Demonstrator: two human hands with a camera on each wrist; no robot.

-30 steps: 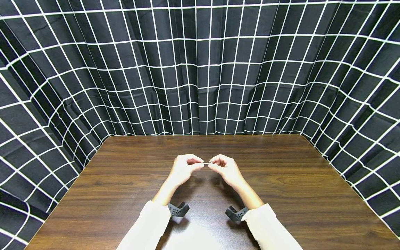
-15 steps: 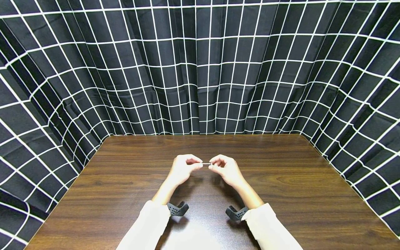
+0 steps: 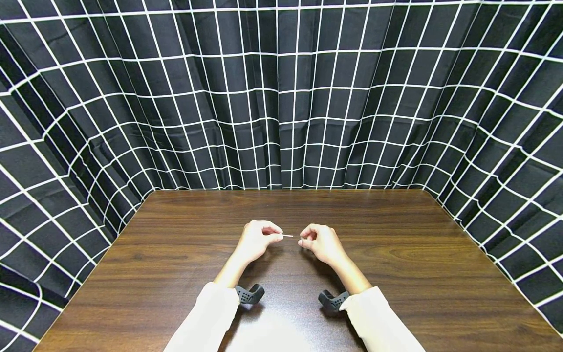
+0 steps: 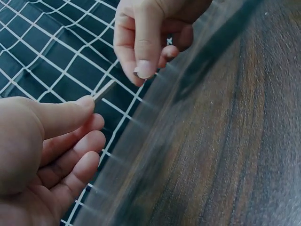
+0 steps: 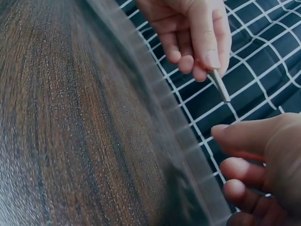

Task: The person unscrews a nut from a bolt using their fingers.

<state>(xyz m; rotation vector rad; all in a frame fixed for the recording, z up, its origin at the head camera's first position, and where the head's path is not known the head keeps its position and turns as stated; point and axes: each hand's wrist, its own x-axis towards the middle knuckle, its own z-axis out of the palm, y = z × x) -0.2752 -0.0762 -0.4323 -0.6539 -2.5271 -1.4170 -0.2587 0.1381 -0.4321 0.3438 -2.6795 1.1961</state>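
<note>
My left hand (image 3: 258, 240) pinches a thin, straight grey rod (image 5: 220, 86) between thumb and forefinger. The rod's free end sticks out toward the right hand in both wrist views. Across a small gap, my right hand (image 3: 324, 243) has its thumb and forefinger pinched together on a small shiny piece (image 4: 137, 71). Most of that piece is covered by the fingertips, so its kind cannot be told. The rod and the right fingertips are apart. Both hands are held above the table.
A brown wood-grain table (image 3: 184, 254) lies under the hands. Dark curtains (image 3: 290, 107) with a white grid surround its back and sides. Each wrist carries a dark grey band mount (image 3: 250, 294), and light sleeves (image 3: 206, 318) cover the forearms.
Earlier the rod spanned both hands' fingertips. Now the right hand has drawn off to the right with the small piece, leaving the rod's end bare. Both hands have dropped slightly toward the person.
</note>
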